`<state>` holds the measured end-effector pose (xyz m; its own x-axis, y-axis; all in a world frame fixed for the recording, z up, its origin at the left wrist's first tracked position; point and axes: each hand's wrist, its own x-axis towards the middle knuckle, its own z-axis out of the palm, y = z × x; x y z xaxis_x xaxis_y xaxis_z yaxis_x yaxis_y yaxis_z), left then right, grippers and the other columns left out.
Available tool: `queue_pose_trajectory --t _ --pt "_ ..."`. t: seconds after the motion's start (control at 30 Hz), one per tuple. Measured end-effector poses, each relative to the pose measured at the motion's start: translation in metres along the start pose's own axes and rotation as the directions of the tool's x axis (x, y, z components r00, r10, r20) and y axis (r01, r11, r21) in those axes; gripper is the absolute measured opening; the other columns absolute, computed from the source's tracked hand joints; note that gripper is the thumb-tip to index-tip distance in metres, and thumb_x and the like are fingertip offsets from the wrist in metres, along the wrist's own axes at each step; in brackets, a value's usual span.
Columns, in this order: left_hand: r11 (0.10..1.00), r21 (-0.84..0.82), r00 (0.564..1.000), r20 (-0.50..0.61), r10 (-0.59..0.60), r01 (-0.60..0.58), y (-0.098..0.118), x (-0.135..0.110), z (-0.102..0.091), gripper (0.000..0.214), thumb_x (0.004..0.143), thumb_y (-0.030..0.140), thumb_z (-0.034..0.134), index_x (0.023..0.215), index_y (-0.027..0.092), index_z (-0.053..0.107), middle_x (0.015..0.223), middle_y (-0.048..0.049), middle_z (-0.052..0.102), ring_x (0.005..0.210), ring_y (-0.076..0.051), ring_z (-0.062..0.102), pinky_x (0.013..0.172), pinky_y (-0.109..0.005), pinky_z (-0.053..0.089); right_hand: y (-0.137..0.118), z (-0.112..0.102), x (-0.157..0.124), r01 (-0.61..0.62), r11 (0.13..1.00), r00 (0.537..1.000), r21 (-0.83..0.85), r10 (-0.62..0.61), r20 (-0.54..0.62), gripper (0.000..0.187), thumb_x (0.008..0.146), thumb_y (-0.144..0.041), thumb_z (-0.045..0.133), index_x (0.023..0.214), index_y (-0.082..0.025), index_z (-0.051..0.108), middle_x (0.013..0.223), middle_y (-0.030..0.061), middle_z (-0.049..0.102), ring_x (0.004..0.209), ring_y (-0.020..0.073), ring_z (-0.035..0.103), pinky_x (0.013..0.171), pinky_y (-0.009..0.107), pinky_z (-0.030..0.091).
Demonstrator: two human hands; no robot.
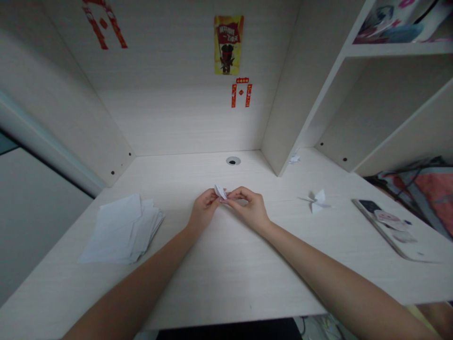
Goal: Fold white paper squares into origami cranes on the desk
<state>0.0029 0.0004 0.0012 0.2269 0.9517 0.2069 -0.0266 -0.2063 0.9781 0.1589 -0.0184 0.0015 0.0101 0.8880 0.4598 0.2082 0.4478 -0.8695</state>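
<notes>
A small piece of folded white paper (220, 191) is pinched between my two hands above the middle of the desk. My left hand (204, 207) grips its left side, fingers curled and thumb pressed in. From the right, my right hand (249, 207) holds the paper's lower edge between thumb and forefinger. The fingertips of both hands nearly meet and hide part of the folds. To the right on the desk stands a finished-looking folded paper crane (317, 202) with its wings spread. A stack of white paper sheets (118, 229) lies to the left of my hands.
A phone (392, 229) in a decorated case lies at the right. Behind my hands is a round cable hole (233, 161) near the back panel. An upright divider (283, 118) meets the desk at the back right. Crumpled white paper (294, 159) sits beside it. Fabric (424, 193) lies far right.
</notes>
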Motion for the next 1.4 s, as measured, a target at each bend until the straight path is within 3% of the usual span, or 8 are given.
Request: queue_pose_trajectory --t 0.37,0.77,1.0,1.17,1.4 --pt "1.0 0.012 1.0 -0.01 -0.012 0.012 -0.002 0.0 -0.001 0.029 0.075 0.03 0.063 0.1 0.015 0.064 0.102 -0.0083 0.069 0.094 -0.02 0.064 0.088 -0.033 0.048 0.002 0.0 0.001 -0.014 1.0 0.999 0.02 0.013 0.037 0.017 0.073 -0.037 0.069 0.08 -0.021 0.072 0.084 0.0041 0.074 0.079 0.0195 0.068 0.079 0.033 0.052" --pt "0.998 0.038 0.998 -0.04 -0.05 0.051 -0.001 0.0 -0.001 0.032 0.073 0.032 0.065 0.1 0.015 0.064 0.09 -0.0058 0.071 0.086 -0.019 0.066 0.083 -0.031 0.049 0.012 0.003 0.006 -0.111 0.99 0.993 0.092 0.107 0.042 0.021 0.07 -0.039 0.07 0.074 -0.019 0.071 0.079 0.0061 0.071 0.073 0.0178 0.065 0.07 0.031 0.052" --pt "0.999 0.037 0.999 -0.045 -0.029 0.031 -0.002 0.001 0.0 0.023 0.072 0.032 0.066 0.089 0.016 0.066 0.085 -0.0045 0.071 0.08 -0.018 0.065 0.078 -0.03 0.05 0.01 0.003 0.006 -0.131 0.98 0.989 0.151 0.119 0.082 0.033 0.069 -0.041 0.071 0.093 -0.018 0.071 0.089 0.0081 0.072 0.072 0.0163 0.064 0.071 0.031 0.052" --pt "0.999 0.029 0.999 -0.048 -0.018 0.019 -0.003 0.001 -0.001 0.02 0.071 0.029 0.067 0.086 0.016 0.065 0.083 -0.0041 0.07 0.078 -0.017 0.065 0.076 -0.028 0.049 0.011 0.002 0.006 -0.103 0.987 0.992 0.123 0.093 0.083 0.029 0.069 -0.038 0.072 0.092 -0.02 0.073 0.087 0.0077 0.07 0.074 0.0166 0.063 0.073 0.031 0.051" --pt "1.0 0.011 0.999 -0.03 -0.013 0.013 -0.001 0.001 0.0 0.034 0.073 0.029 0.064 0.105 0.017 0.063 0.09 -0.0049 0.07 0.083 -0.017 0.064 0.081 -0.03 0.049 0.011 0.004 0.007 -0.175 0.967 0.982 0.187 0.159 0.101 0.031 0.065 -0.039 0.075 0.087 -0.018 0.071 0.08 0.0055 0.071 0.067 0.0147 0.063 0.068 0.029 0.052"
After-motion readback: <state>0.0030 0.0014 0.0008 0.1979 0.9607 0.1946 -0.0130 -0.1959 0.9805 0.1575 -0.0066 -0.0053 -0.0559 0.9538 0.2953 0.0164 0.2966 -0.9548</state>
